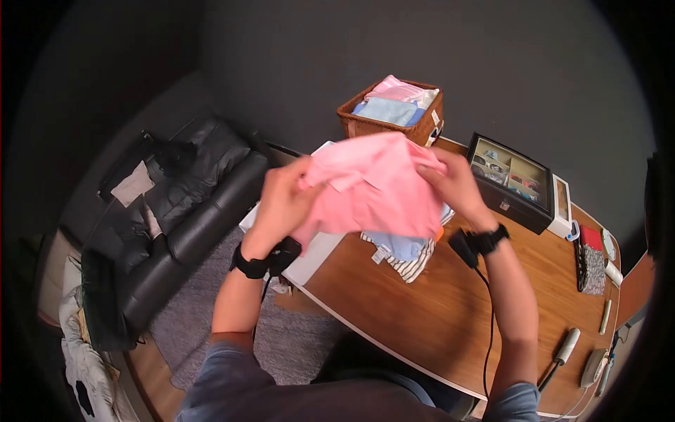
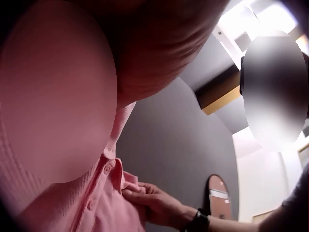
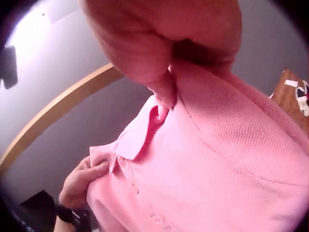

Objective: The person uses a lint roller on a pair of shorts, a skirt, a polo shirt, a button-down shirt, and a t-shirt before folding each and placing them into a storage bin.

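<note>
A pink polo shirt (image 1: 380,186) with a collar and a buttoned placket is held up in the air over the table, blurred at its edges. My left hand (image 1: 287,204) grips one side of it, and my right hand (image 1: 457,184) pinches the other. Fingers and thumb press into the cloth near the collar (image 3: 140,137), as the right wrist view shows. Small buttons (image 2: 91,204) run down the front in the left wrist view. Below the shirt, a light blue garment and a striped garment (image 1: 411,269) lie on the table, partly hidden by it.
Beyond the shirt stands a wicker basket (image 1: 351,125) holding folded clothes. To its right are a black glass-lidded case (image 1: 517,204) and a white box (image 1: 561,207). A lint roller (image 1: 567,346) lies near the right of the wooden table (image 1: 365,309). Left is a black sofa (image 1: 204,211).
</note>
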Motion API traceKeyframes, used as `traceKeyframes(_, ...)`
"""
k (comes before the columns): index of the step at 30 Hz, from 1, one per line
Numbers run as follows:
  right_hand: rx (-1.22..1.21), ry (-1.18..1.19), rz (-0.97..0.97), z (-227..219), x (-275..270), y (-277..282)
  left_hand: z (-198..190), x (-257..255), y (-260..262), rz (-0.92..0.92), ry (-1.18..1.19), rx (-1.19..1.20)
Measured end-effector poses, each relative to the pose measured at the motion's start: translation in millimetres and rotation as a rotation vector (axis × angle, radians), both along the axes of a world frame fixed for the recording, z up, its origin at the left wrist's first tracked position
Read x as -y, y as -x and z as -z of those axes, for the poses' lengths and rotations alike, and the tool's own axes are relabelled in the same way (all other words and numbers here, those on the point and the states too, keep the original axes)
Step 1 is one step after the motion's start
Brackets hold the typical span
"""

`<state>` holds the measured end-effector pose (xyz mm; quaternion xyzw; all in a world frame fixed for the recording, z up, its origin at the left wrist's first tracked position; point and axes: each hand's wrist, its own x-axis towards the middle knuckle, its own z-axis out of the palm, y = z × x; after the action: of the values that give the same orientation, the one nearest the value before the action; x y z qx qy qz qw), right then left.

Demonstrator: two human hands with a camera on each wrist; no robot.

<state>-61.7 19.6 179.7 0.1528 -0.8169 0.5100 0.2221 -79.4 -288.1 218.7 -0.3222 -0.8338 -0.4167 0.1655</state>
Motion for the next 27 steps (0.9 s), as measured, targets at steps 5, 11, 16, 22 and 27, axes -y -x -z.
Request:
traceKeyframes(5,-0.139,-0.034,0.025,-4.7,78.0,94.3,20.9,43.2,33.2,-0.21,-0.115,-0.158)
traceKeyframes(11,-0.015,-0.097,-0.094,-1.2,128.8,152.0,82.5,94.3,60.3,-0.198,-0.492,0.348)
traceKeyframes(16,-0.1,-0.369,0.09,42.4,154.7,183.9,111.8,124.1,69.5,-0.614,0.267,0.272)
traceKeyframes(22,-0.064,-0.443,0.136,63.7,135.2,143.5,119.9,127.0,53.3,-0.567,0.526,0.134)
traceKeyframes(27,-0.01,-0.386,0.16,71.6,91.5,63.7,152.1,119.8,75.4,0.167,0.692,0.29)
